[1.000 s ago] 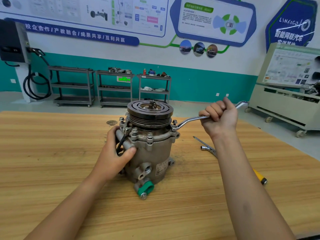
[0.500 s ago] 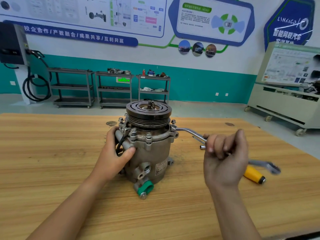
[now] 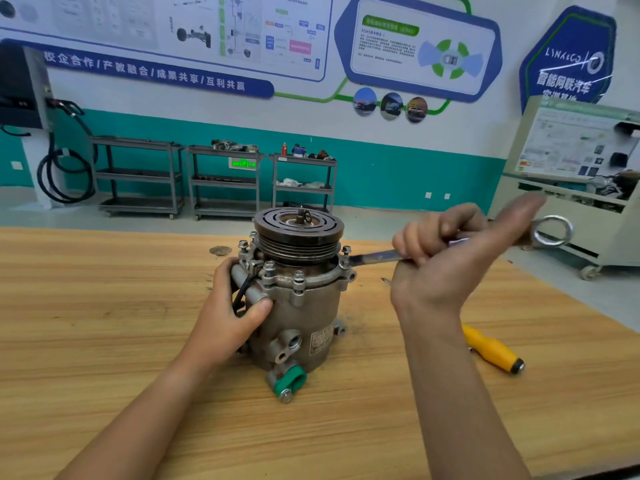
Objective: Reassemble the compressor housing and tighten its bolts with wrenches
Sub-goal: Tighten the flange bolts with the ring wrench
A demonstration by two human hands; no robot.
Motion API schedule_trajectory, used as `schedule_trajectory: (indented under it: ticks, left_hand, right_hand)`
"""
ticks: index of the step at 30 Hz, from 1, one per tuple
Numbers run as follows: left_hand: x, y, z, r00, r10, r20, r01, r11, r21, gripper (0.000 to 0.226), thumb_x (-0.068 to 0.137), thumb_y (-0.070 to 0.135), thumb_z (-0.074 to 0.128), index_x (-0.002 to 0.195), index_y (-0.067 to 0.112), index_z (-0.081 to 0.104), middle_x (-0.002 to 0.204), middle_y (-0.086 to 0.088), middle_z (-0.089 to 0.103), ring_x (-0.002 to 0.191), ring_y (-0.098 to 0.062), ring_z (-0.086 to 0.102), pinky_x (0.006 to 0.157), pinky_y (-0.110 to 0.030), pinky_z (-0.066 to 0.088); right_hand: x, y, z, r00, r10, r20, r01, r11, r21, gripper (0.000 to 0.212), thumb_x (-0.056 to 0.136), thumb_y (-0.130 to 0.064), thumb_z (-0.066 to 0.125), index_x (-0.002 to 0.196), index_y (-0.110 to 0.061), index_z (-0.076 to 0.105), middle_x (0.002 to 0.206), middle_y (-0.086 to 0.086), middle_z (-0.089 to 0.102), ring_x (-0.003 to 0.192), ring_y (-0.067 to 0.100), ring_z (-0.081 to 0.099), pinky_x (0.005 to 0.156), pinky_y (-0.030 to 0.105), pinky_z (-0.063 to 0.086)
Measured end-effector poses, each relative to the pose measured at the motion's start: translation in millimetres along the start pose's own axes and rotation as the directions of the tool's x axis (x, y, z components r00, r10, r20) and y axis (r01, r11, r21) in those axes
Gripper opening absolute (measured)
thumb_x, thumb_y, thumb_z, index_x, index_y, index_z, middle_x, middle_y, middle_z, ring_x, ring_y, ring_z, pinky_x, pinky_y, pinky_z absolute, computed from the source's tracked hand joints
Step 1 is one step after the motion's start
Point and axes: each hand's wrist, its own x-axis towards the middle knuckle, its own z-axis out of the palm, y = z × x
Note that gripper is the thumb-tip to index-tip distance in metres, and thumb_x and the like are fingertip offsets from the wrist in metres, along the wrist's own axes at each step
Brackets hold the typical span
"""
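Observation:
A grey metal compressor (image 3: 301, 317) stands upright on the wooden table (image 3: 104, 341), its dark pulley (image 3: 299, 226) on top and a green cap (image 3: 291, 379) at its base. Several bolts ring its upper flange. My left hand (image 3: 232, 306) grips the compressor's left side, thumb on the housing. My right hand (image 3: 446, 261) grips a silver wrench (image 3: 377, 256) whose near end sits at the bolt (image 3: 346, 252) on the flange's right side. The wrench's free ring end (image 3: 552, 232) sticks out past my fingers to the right.
A yellow-handled tool (image 3: 493, 349) lies on the table to the right, behind my right forearm. A small round mark (image 3: 220, 251) lies behind the compressor on the left. Shelving carts (image 3: 225, 178) stand by the far wall and a white cabinet (image 3: 581, 188) at right.
My right hand swung the wrench from the far right toward me, then back up and away to the right. My left hand stayed on the compressor.

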Motion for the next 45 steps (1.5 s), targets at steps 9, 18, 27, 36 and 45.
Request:
schedule_trajectory:
  ticks: [9,18,27,36,45]
  left_hand:
    - [0.0,0.2,0.4,1.000,0.007,0.002,-0.007,1.000,-0.014,0.063,0.082,0.011,0.066,0.125,0.034,0.026,0.112,0.026,0.043,0.094,0.030,0.043,0.067,0.005,0.037]
    - [0.2,0.1,1.2,1.000,0.011,0.001,-0.011,1.000,-0.001,0.062,0.082,0.005,0.062,0.127,0.031,0.026,0.113,0.026,0.042,0.094,0.030,0.043,0.067,0.004,0.038]
    - [0.3,4.3,0.7,1.000,-0.011,0.010,0.011,1.000,-0.026,0.066,0.071,0.029,0.062,0.125,0.035,0.025,0.111,0.028,0.042,0.092,0.030,0.044,0.066,0.004,0.039]
    - [-0.1,6.1,1.8,1.000,0.014,-0.004,-0.014,1.000,-0.026,0.065,0.068,0.028,0.058,0.125,0.032,0.027,0.111,0.027,0.042,0.094,0.029,0.044,0.067,0.005,0.037]
    - [0.0,3.8,0.1,1.000,0.008,0.005,-0.008,1.000,-0.002,0.063,0.077,0.026,0.064,0.125,0.034,0.025,0.111,0.028,0.041,0.096,0.020,0.048,0.067,0.005,0.037]
  right_hand:
    - [71.1,9.6,-26.5,0.818,0.452,-0.355,-0.403,0.892,0.206,0.056,0.091,-0.064,0.035,0.060,-0.019,0.024,0.041,-0.006,0.015,0.031,0.010,0.012,0.032,0.015,0.012]
    - [96.4,42.2,-37.7,0.679,0.571,-0.462,-0.565,0.808,0.168,0.031,0.093,-0.005,0.023,0.063,-0.016,0.025,0.029,-0.005,0.021,0.023,0.008,0.018,0.033,0.013,0.015]
    - [93.7,58.4,-58.7,0.669,0.624,-0.405,-0.555,0.781,0.287,0.031,0.095,-0.006,0.022,0.066,-0.015,0.032,0.033,-0.005,0.024,0.024,0.008,0.020,0.031,0.013,0.019]
    - [107.3,57.6,-49.8,0.695,0.694,-0.186,-0.658,0.719,0.224,0.038,0.101,-0.018,0.028,0.063,-0.016,0.031,0.034,-0.007,0.021,0.023,0.007,0.018,0.028,0.016,0.019]
    - [110.6,68.0,-44.6,0.616,0.774,-0.146,-0.744,0.633,0.213,0.040,0.101,-0.019,0.032,0.060,-0.016,0.031,0.033,-0.007,0.022,0.023,0.007,0.020,0.027,0.015,0.019]
